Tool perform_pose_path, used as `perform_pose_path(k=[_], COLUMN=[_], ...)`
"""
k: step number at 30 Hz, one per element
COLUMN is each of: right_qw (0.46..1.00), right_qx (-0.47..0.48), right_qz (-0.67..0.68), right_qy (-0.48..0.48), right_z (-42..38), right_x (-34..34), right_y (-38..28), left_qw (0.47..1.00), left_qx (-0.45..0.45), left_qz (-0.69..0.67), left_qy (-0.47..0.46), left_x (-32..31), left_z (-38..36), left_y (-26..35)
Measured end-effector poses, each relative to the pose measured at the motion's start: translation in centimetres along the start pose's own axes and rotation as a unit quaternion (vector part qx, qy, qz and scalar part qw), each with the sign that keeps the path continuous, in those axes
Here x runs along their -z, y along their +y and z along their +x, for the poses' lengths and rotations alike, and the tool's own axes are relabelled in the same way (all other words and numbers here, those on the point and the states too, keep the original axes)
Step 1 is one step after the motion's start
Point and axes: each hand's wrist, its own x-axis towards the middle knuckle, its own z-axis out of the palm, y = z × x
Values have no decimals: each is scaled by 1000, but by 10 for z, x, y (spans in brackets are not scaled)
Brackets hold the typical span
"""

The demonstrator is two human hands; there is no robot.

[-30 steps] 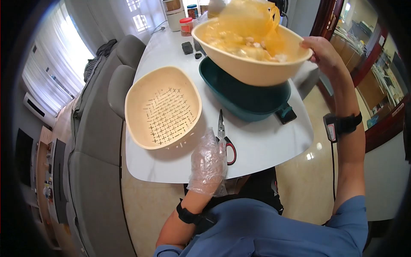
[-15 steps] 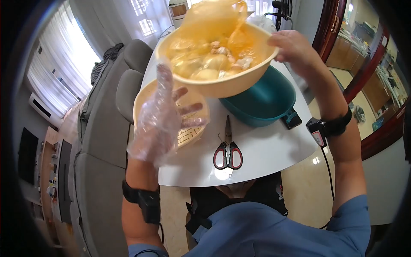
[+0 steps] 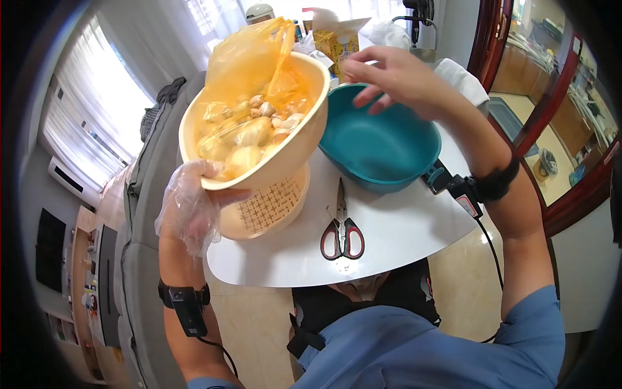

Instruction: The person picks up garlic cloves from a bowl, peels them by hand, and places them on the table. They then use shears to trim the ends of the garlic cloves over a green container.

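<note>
My left hand [image 3: 194, 204], in a clear plastic glove, grips the near left rim of a cream bowl [image 3: 285, 152], which is tilted and held up above the table. Inside the bowl are an orange plastic bag [image 3: 249, 52], garlic bulbs [image 3: 262, 109] and larger pale round items [image 3: 243, 161]. Under it, a cream perforated basket [image 3: 269, 211] stands on the table. My bare right hand [image 3: 382, 74] is raised over the teal basin [image 3: 382, 152], fingers apart and holding nothing. Scissors [image 3: 342, 227] with black and red handles lie near the table's front edge.
The white table [image 3: 272, 266] has a curved front edge. Behind the basin stand a yellow box [image 3: 337, 47] and a white cloth [image 3: 461, 81]. A grey sofa [image 3: 152, 253] runs along the left, and a dark red door frame [image 3: 551, 117] is at the right.
The bowl has moved left and down, now gripped by my left hand, which was open beside it. My right hand has let go of its rim and moved left over the basin.
</note>
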Motion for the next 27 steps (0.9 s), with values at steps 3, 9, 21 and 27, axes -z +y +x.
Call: perform_pose_path(k=[3,9,21,27], right_qw=[874,895,947,966], right_qx=[89,-262,-46,-116], right_qz=[-455,-361,-310,-215], right_qy=[149,-5,73,85], right_z=[-1,-26,-97,-226], right_x=[46,80,159,233], right_y=[67,110,84,41], left_qw=[1000,996,997,996], left_qx=[-21,-71,-79,-43], left_qz=[1,-24,9,-5], left_qy=[12,45,-3,-74], left_x=[11,19,11,-16], left_z=[-1,9,-10,-9], left_y=[-3,1,20,9])
